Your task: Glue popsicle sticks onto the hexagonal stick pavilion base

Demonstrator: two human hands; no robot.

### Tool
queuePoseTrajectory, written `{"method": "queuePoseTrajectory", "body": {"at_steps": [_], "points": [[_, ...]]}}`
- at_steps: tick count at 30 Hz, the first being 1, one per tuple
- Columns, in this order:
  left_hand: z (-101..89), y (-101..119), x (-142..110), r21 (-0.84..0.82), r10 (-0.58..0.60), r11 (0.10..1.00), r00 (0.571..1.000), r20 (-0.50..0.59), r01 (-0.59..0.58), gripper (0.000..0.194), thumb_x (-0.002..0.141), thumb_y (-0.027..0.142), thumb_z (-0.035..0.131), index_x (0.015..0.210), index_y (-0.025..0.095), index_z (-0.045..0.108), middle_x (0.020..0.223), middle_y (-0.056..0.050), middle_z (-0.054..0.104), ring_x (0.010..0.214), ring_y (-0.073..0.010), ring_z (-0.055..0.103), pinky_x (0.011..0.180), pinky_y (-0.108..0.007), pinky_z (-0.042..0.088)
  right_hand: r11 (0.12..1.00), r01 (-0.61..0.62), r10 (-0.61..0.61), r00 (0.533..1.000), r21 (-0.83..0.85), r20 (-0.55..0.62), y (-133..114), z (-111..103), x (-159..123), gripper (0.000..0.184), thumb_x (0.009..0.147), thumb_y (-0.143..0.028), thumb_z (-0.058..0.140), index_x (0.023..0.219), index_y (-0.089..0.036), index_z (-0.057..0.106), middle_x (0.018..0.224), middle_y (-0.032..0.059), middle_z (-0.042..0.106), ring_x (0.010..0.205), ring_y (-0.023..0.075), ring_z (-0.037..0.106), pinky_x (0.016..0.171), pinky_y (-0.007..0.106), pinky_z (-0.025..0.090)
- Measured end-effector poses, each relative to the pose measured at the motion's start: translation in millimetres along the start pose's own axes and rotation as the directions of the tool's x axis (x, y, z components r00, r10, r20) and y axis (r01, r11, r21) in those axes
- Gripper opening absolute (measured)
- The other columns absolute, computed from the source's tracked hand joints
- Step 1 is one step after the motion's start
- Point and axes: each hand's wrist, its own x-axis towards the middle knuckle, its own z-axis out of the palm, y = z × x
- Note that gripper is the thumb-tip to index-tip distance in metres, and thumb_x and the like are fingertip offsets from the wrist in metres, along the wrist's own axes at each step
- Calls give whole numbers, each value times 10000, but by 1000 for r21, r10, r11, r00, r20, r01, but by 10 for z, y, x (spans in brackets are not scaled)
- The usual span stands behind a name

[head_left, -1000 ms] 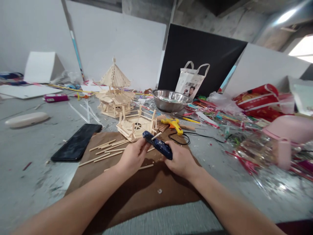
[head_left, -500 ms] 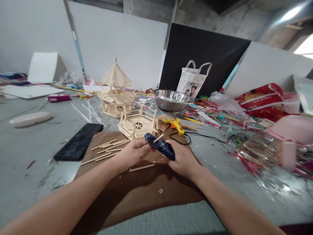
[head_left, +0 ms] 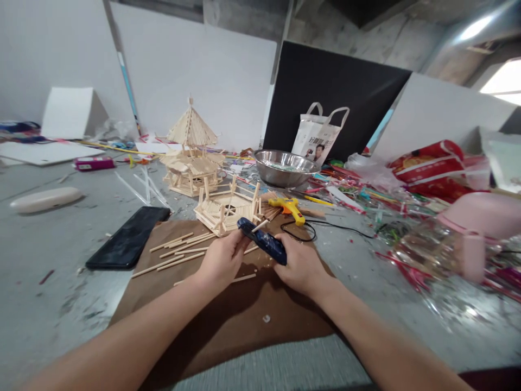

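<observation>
My right hand (head_left: 302, 265) is wrapped round the near end of a dark blue hand tool (head_left: 267, 244) whose exact kind I cannot make out. Across the tool's top lies a short thin wooden stick (head_left: 260, 226). My left hand (head_left: 222, 258) is closed at the tool's far end, pinching the stick's lower end; its fingertips are partly hidden. Just beyond both hands stands a hexagonal wooden stick frame (head_left: 228, 212) with short upright posts. Loose wooden sticks (head_left: 179, 251) lie left of my left hand on a brown sheet (head_left: 260, 353).
Behind the frame stands a wooden pavilion model (head_left: 192, 152). A yellow glue gun (head_left: 291, 208) with a black cord lies to the right, near a metal bowl (head_left: 285, 172). A black phone (head_left: 128, 239) is at left; a pink-lidded clear jug (head_left: 474, 239) stands right among plastic scraps.
My left hand has turned slightly and its fingers have shifted at the tool's end. The tool has moved slightly up and left in view; the stick still lies across it.
</observation>
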Motion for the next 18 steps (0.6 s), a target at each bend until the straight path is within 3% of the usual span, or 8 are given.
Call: {"method": "queuePoseTrajectory", "body": {"at_steps": [3,6,8,10,13,16,18], "points": [[-24,23,20,-50,2,999,999,51,1,238,781,272,380,753,140,575,609,15,523,596,-104,461,561,-185,333,998,32,-32,999,48,-5,4,-7,14,432,640,-211,486,1064,-151,430,991,96,569,884,217,537,743,306,378],[-57,60,44,-236,0,971,991,131,31,237,766,296,416,713,131,578,588,26,497,576,-90,435,532,-172,328,994,66,-65,998,90,-14,27,-15,13,432,635,-187,481,1064,-150,434,1029,96,551,888,202,527,756,303,378],[-71,67,45,-379,-38,918,976,216,120,250,756,342,445,700,131,567,515,40,433,501,-69,384,470,-163,299,990,90,-89,996,107,-18,46,-16,7,443,627,-176,482,1066,-146,429,1031,97,547,890,200,521,763,304,377],[-86,60,34,-500,-109,817,929,355,287,282,739,407,470,698,138,544,427,68,312,394,-44,274,381,-155,223,985,123,-122,992,118,-24,62,-16,0,444,621,-169,481,1061,-140,425,1017,95,548,889,199,517,768,301,375],[-129,47,17,-581,-156,615,804,574,534,298,699,451,518,704,153,509,397,100,182,333,-24,116,315,-154,106,982,150,-148,989,113,-26,73,-21,-14,428,622,-170,480,1046,-145,428,989,86,554,865,198,523,754,296,375],[-178,41,17,-585,-125,503,723,680,636,276,686,431,548,706,160,495,412,103,173,337,-20,93,305,-148,86,984,144,-144,990,109,-6,64,-43,-33,393,632,-180,475,1023,-163,435,949,68,568,818,188,537,717,281,378],[-185,37,24,-570,-130,508,712,690,645,276,691,434,539,713,163,491,412,105,164,336,-23,84,304,-151,82,986,132,-134,991,100,15,54,-61,-46,351,647,-189,462,997,-169,447,913,62,578,804,187,542,702,274,376]]}}
